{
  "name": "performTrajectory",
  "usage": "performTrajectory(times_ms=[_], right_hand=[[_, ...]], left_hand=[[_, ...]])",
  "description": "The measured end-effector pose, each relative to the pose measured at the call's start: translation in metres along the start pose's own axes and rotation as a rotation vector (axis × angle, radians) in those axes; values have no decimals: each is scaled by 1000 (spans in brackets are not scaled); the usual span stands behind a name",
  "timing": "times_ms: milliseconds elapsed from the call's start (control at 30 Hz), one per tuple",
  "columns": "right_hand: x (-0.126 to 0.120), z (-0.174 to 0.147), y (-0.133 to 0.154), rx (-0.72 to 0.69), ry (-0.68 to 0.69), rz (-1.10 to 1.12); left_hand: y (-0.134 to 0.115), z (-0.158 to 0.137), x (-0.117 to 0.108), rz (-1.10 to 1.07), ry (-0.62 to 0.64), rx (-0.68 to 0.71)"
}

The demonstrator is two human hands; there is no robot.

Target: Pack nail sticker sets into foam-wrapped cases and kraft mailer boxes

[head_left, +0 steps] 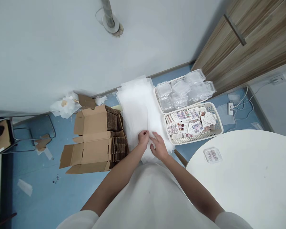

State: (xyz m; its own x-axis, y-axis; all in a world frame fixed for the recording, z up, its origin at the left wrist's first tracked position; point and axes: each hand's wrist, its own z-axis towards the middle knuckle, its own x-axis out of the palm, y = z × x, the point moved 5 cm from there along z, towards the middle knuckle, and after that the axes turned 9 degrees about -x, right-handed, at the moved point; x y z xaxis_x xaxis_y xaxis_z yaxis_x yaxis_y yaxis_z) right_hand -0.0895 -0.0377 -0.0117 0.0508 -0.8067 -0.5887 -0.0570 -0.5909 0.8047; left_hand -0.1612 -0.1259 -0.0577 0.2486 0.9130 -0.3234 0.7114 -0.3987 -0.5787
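A thick stack of thin white sheets [135, 98] lies in front of me, and both hands are over its near part. My left hand [143, 138] is closed in a pinch at the edge of one sheet. A faint fold or edge line runs up the stack from those fingertips. Just to the right, my right hand [159, 147] has its fingers apart, resting on or just over the sheets with nothing in it. Whether its fingertips touch the paper is hard to see.
Folded brown cardboard boxes [95, 140] stand to the left. At right are a basket of clear plastic cases [166, 103] and a basket of press-on nail cards [195, 127]. A round white table [248, 178] carries one clear nail case [212, 155]. A power strip [230, 108] lies beyond.
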Motion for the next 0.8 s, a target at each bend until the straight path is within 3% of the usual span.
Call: performTrajectory(times_ms=[133, 233, 333, 533, 667, 800], right_hand=[[-15, -3, -16, 236, -265, 176], [-15, 6, -25, 332, -301, 399], [-18, 18, -24, 327, -273, 475], [-42, 20, 0, 166, -216, 122], [-52, -3, 17, 162, -189, -141], [-60, -31, 35, 154, -269, -298]], left_hand=[[1, -6, -8, 14, -16, 18], [1, -12, -13, 6, -16, 40], [0, -19, -13, -16, 36, 44], [-6, -36, -18, 4, 134, 137], [-3, -49, -28, 68, 196, 232], [8, -59, -39, 95, 298, 328]])
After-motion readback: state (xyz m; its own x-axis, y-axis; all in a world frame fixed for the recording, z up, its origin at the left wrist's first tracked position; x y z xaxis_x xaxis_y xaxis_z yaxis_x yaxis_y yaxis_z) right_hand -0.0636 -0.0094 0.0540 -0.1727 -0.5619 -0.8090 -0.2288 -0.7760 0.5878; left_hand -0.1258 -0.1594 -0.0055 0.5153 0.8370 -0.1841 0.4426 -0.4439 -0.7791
